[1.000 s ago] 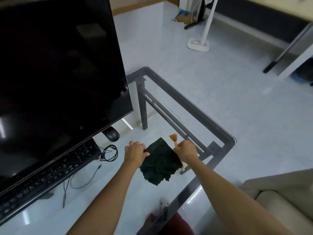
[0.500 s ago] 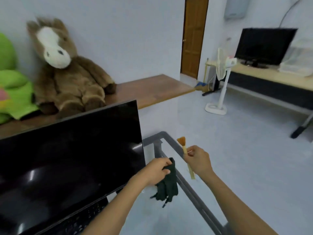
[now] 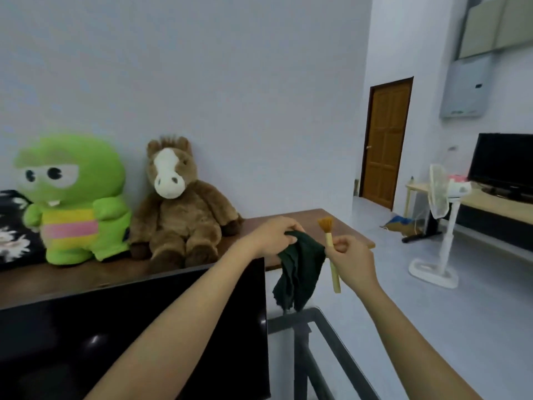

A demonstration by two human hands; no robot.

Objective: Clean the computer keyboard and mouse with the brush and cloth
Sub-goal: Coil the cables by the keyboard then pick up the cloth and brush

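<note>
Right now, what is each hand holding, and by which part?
Left hand grips the dark green cloth by its top; right hand pinches the brush mid-handle.

Dim, flat, bluish indoor light with soft shadows; faint glare on the dark monitor (image 3: pixel 144 336); motion blur softens everything, edges bowed.

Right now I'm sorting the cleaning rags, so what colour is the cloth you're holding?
Dark green, plain; the cloth shows best in the head view.

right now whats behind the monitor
Behind the monitor, a wooden shelf carries a green plush and brown horse plush. Its lower part is hidden by the screen.
</note>
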